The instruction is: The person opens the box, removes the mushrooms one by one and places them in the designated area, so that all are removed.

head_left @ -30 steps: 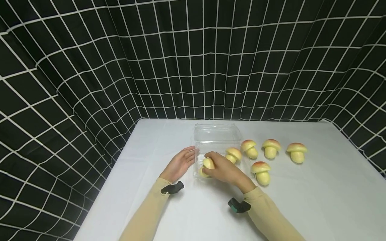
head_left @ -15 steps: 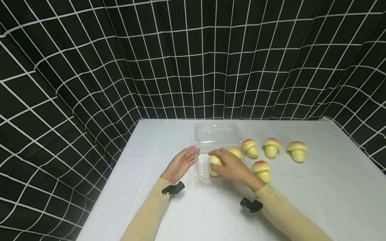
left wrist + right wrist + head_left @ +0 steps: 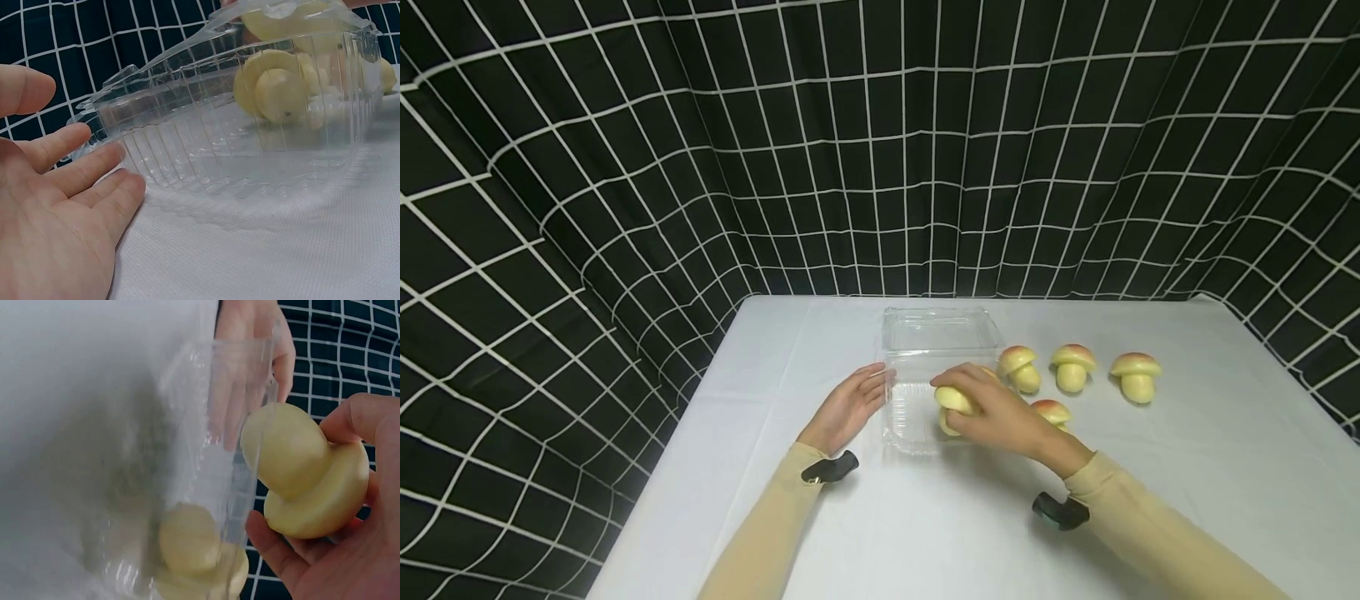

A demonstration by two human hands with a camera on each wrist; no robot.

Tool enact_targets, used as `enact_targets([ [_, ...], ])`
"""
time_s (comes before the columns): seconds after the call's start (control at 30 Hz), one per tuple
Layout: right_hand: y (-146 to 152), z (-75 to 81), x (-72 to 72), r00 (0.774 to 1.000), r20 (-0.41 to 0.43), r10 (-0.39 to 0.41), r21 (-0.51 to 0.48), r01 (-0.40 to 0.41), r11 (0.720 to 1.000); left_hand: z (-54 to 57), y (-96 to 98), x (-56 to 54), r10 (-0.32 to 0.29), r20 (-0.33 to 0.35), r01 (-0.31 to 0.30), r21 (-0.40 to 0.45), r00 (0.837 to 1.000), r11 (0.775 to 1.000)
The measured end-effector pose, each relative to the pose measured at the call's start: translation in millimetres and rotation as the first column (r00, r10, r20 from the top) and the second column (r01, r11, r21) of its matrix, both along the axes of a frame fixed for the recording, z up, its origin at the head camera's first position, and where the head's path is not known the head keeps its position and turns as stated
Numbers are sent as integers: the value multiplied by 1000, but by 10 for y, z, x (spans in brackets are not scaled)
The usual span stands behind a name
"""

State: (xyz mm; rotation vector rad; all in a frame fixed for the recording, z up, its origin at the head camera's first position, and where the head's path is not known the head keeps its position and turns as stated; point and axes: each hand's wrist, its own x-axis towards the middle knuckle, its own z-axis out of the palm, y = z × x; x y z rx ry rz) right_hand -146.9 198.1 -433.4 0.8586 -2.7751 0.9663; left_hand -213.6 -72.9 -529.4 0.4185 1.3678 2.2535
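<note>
My right hand [image 3: 1003, 417] grips a toy mushroom [image 3: 953, 400], yellow and rounded, over the clear plastic clamshell box [image 3: 910, 412]. In the right wrist view, thumb and fingers curl around its cap, and the pale stem [image 3: 281, 450] sticks out past the box's rim. A second mushroom [image 3: 278, 90] lies inside the box at its right end, mostly covered by my right hand in the head view. My left hand [image 3: 846, 412] is beside the box's left wall, palm facing it, fingers extended with the fingertips right at the plastic.
The box's lid [image 3: 940, 329] lies folded open toward the back. Right of the box stand several more mushrooms [image 3: 1071, 368] with reddish caps, one [image 3: 1051, 411] partly behind my right wrist. A white cloth covers the table [image 3: 820, 533]; a black gridded curtain [image 3: 850, 167] surrounds it.
My right hand has moved rightward across the box, carrying the mushroom from the left end toward the right. The left hand has stayed in place.
</note>
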Motion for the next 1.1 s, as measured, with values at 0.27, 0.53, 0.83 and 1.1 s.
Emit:
enact_targets([
  [0.27,131,71,11,996,48,-76,7,76,997,-6,2,4,7,-2,-7,23,1000,1000],
  [0.53,276,225,47,995,42,-92,-7,93,996,-14,5,0,-2,-2,2,8,1000,1000],
  [0.83,501,365,87,984,106,-141,-21,144,989,-24,7,-18,3,7,-4,23,1000,1000],
  [1.1,676,500,106,983,12,-182,-14,182,983,-22,9,-10,7,5,-7,15,1000,1000],
])
